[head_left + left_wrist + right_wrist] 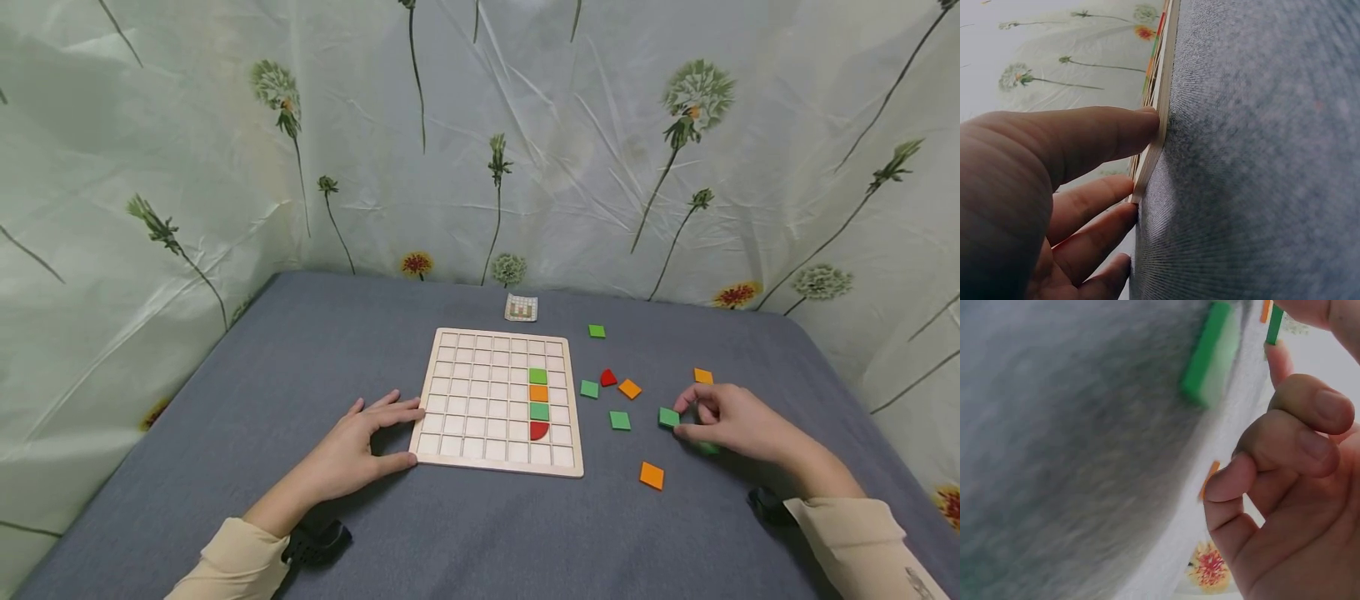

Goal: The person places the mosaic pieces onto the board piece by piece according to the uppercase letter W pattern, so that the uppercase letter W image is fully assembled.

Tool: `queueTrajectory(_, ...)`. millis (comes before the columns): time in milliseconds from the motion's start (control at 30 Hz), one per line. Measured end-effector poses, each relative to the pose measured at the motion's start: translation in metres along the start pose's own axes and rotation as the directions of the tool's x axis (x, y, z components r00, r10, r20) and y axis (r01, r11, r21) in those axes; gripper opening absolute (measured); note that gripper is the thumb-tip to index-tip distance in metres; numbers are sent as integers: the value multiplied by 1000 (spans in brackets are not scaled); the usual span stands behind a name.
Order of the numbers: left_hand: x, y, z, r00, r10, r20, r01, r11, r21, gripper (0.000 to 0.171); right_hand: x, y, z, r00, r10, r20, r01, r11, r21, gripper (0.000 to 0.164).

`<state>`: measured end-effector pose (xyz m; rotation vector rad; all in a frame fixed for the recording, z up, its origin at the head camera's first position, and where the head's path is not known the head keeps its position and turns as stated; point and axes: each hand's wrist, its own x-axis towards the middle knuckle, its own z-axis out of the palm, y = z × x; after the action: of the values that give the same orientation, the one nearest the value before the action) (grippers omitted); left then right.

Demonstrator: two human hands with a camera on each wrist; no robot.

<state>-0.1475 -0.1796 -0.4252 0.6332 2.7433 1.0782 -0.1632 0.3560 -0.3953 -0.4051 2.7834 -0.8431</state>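
Between thumb and index finger, my right hand [738,421] pinches a green square tile [667,417] at the right of the table; its other fingers curl inward. In the right wrist view, the pinched tile [1274,326] shows edge-on at the top. Another green tile [708,448] lies partly hidden under this hand. My left hand [351,447], fingers spread, touches the left edge of a pale wooden grid board [480,406]. Down one column of the board sit a green tile [537,376], an orange tile [538,393], a second green tile [539,412] and a red rounded piece [538,430].
Right of the board lie loose pieces: several green tiles [619,421], several orange tiles [652,476] and a red rounded piece [608,378]. A small printed card [521,307] lies behind the board on the grey cloth [337,333]. A flower-printed curtain [585,200] hangs behind the table.
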Motion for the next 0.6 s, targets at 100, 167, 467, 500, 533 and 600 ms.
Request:
queueTrajectory(100,0,0,0,1000,-3,0,3,1000,-6,56,3,-7,-1,999,-28,-23,28,1000,-8,24)
queueTrajectory(167,0,0,0,1000,-4,0,4,1000,-7,56,6,-12,0,999,-38,-34,38,999,-16,24)
queueTrajectory(467,-1,1,-2,1000,-12,6,12,1000,-8,57,28,-39,7,997,-74,-8,74,997,37,27)
queueTrajectory(500,-1,1,-2,1000,-11,7,11,1000,-7,57,30,-42,8,997,-77,0,77,996,53,28)
queueTrajectory(533,-1,1,-2,1000,-10,10,10,1000,-6,57,32,-44,10,997,-82,8,82,994,66,28)
queueTrajectory(600,-1,1,-2,1000,-6,14,6,1000,-7,57,37,-48,13,996,-91,21,89,993,82,28)
